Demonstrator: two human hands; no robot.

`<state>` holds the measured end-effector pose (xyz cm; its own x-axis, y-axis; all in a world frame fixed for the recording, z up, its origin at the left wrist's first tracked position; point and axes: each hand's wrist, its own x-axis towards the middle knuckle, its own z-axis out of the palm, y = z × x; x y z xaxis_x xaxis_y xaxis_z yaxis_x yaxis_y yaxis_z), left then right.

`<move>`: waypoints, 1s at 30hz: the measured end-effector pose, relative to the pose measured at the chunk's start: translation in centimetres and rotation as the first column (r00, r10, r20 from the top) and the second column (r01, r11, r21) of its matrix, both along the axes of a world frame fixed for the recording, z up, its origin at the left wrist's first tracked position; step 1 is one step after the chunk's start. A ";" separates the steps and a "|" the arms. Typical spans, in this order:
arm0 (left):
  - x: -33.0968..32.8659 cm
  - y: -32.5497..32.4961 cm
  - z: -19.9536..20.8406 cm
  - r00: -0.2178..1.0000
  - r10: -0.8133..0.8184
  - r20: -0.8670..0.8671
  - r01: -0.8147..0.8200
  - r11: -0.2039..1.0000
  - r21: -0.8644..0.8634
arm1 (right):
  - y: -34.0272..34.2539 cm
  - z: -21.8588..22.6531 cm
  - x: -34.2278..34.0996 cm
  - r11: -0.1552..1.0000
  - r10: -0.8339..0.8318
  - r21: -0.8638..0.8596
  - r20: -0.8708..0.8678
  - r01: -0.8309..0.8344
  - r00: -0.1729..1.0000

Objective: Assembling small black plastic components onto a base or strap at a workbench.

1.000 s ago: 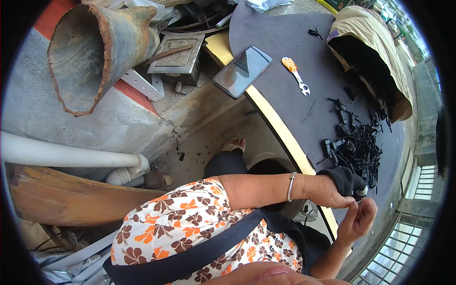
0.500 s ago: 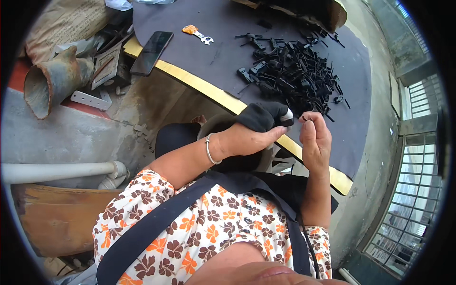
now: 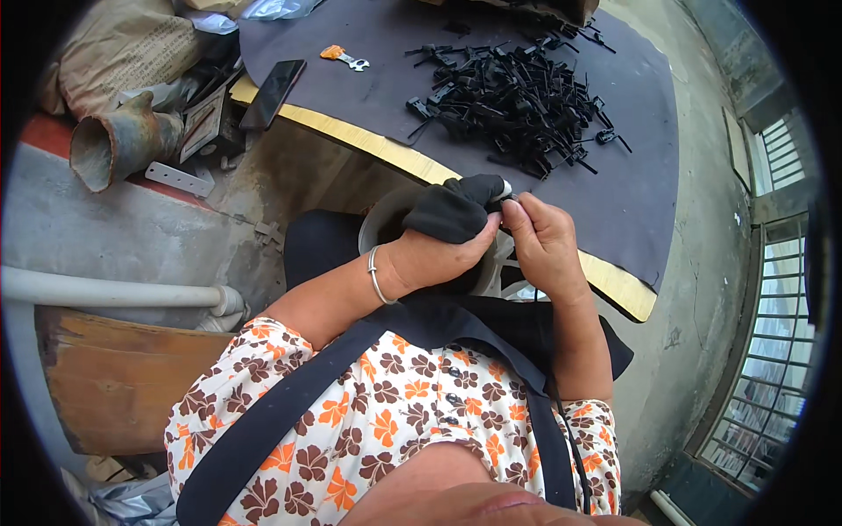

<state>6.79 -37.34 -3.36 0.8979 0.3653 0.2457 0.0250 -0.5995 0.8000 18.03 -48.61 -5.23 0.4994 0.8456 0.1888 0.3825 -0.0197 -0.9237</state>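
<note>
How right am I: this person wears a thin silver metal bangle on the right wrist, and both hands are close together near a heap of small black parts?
Only the side is wrong: the head view shows the thin silver metal bangle on the left wrist. The left hand and right hand are close together near the heap of small black parts.

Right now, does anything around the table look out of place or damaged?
Yes. The phone lies across the yellow table edge, its near end jutting past it, so it could perhaps slip off. At the left, the flared pipe has a brownish, uneven rim and looks worn. The black parts lie in a loose heap.
</note>
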 end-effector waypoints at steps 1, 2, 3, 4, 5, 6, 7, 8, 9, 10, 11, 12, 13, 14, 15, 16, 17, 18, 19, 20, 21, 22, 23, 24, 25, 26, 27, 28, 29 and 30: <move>0.2 0.1 -0.1 0.992 -0.018 0.127 -0.017 0.963 0.268 | 0.2 -0.6 -0.2 0.997 -0.043 0.063 0.036 0.041 0.998; 0.3 0.0 -0.2 0.968 -0.070 0.241 -0.066 0.856 0.513 | 0.3 -1.1 -0.5 0.989 -0.089 0.126 0.069 0.080 0.994; 0.2 -0.1 -0.3 0.968 -0.071 0.241 -0.065 0.856 0.514 | 0.5 -1.5 -0.7 0.989 -0.091 0.127 0.068 0.081 0.994; -0.1 -0.1 -0.4 0.983 -0.047 0.178 -0.047 0.872 0.487 | 0.6 -1.8 -1.0 0.985 -0.106 0.146 0.075 0.094 0.991; -0.2 -0.1 -0.5 0.993 -0.025 0.114 -0.030 0.888 0.459 | 0.8 -2.1 -1.2 0.980 -0.123 0.165 0.082 0.108 0.989; -0.3 -0.3 -0.6 0.995 -0.004 0.100 -0.043 0.886 0.462 | 0.9 -2.3 -1.2 0.980 -0.127 0.162 0.083 0.112 0.988; -0.4 -0.4 -0.6 0.995 -0.006 0.098 -0.040 0.886 0.461 | 0.8 -2.5 -1.3 0.980 -0.129 0.160 0.081 0.115 0.988; -0.5 -0.5 -0.7 0.995 -0.002 0.104 -0.047 0.883 0.467 | 0.7 -2.5 -1.6 0.983 -0.112 0.151 0.036 0.105 0.993; -0.6 -0.5 -0.7 0.993 0.004 0.114 -0.058 0.878 0.476 | 0.7 -2.5 -1.6 0.985 -0.093 0.145 -0.007 0.093 0.996; -0.6 -0.4 -0.7 0.993 0.003 0.115 -0.058 0.877 0.477 | 0.6 -2.3 -1.5 0.985 -0.093 0.146 -0.006 0.093 0.996; -0.6 -0.3 -0.7 0.988 0.004 0.152 -0.062 0.923 0.380 | 0.4 -1.9 -1.3 0.986 -0.022 0.163 -0.078 0.035 0.997; -0.7 -0.3 -0.7 0.982 0.011 0.186 -0.064 0.958 0.279 | 0.2 -1.7 -1.1 0.983 0.053 0.183 -0.150 -0.025 0.987; -0.8 -0.4 -0.5 0.982 0.013 0.186 -0.066 0.958 0.280 | 0.0 -1.3 -0.9 0.983 0.055 0.184 -0.150 -0.027 0.987; -0.8 -0.5 -0.1 0.994 0.033 0.104 -0.054 0.976 0.212 | -0.1 -1.0 -0.8 0.988 0.057 0.147 -0.126 -0.038 0.990; -0.8 -0.7 0.0 0.999 0.047 0.021 -0.050 0.989 0.139 | -0.3 -0.9 -0.8 0.993 0.060 0.107 -0.102 -0.049 0.993; -0.8 -0.7 -0.3 0.998 0.051 0.021 -0.054 0.989 0.138 | -0.3 -1.1 -0.9 0.993 0.064 0.105 -0.103 -0.053 0.993; -0.7 -0.5 -0.8 0.992 0.024 0.124 -0.065 0.939 0.337 | -0.1 -1.4 -1.1 0.993 0.047 0.112 -0.125 -0.033 0.991; -0.6 -0.4 -1.1 0.976 -0.029 0.218 -0.091 0.849 0.520 | 0.0 -1.7 -1.2 0.993 0.025 0.119 -0.147 -0.008 0.989; -0.5 -0.5 -1.0 0.976 -0.030 0.217 -0.090 0.849 0.520 | 0.1 -2.0 -1.3 0.993 0.024 0.119 -0.147 -0.007 0.989; -0.6 -0.7 -0.9 0.987 -0.001 0.161 -0.085 0.848 0.524 | 0.2 -2.3 -1.4 0.993 0.016 0.120 -0.162 0.003 0.987; -0.6 -0.9 -0.9 0.994 0.027 0.104 -0.078 0.847 0.526 | 0.2 -2.6 -1.6 0.993 0.006 0.118 -0.178 0.015 0.984; -0.6 -0.9 -0.9 0.994 0.024 0.104 -0.076 0.848 0.524 | 0.3 -2.9 -1.7 0.993 0.003 0.117 -0.178 0.018 0.984; -0.5 -1.0 -1.0 0.996 0.032 0.087 -0.073 0.848 0.525 | 0.5 -3.1 -1.7 0.989 -0.008 0.141 -0.177 0.033 0.984; -0.7 -1.0 -1.0 0.997 0.046 0.066 -0.074 0.846 0.528 | 0.7 -3.3 -1.9 0.985 -0.011 0.167 -0.180 0.041 0.984; -0.7 -0.9 -1.2 0.997 0.050 0.063 -0.075 0.847 0.527 | 0.7 -3.1 -1.9 0.986 -0.008 0.165 -0.183 0.039 0.983; -0.5 -0.7 -1.4 0.991 0.042 0.127 -0.101 0.856 0.507 | 0.7 -2.6 -1.9 0.984 0.007 0.177 -0.214 0.031 0.977; -0.4 -0.6 -1.6 0.981 0.037 0.193 -0.128 0.865 0.485 | 0.7 -2.2 -1.8 0.981 0.025 0.191 -0.242 0.022 0.970; -0.5 -0.5 -1.4 0.981 0.043 0.192 -0.133 0.865 0.484 | 0.5 -2.0 -1.7 0.982 0.030 0.189 -0.243 0.017 0.969; -0.6 -0.5 -1.1 0.983 0.067 0.168 -0.121 0.934 0.336 | 0.2 -1.8 -1.6 0.985 0.074 0.170 -0.334 -0.017 0.940; -0.6 -0.6 -0.8 0.986 0.084 0.144 -0.110 0.978 0.178 | 0.0 -1.7 -1.4 0.987 0.113 0.154 -0.420 -0.052 0.901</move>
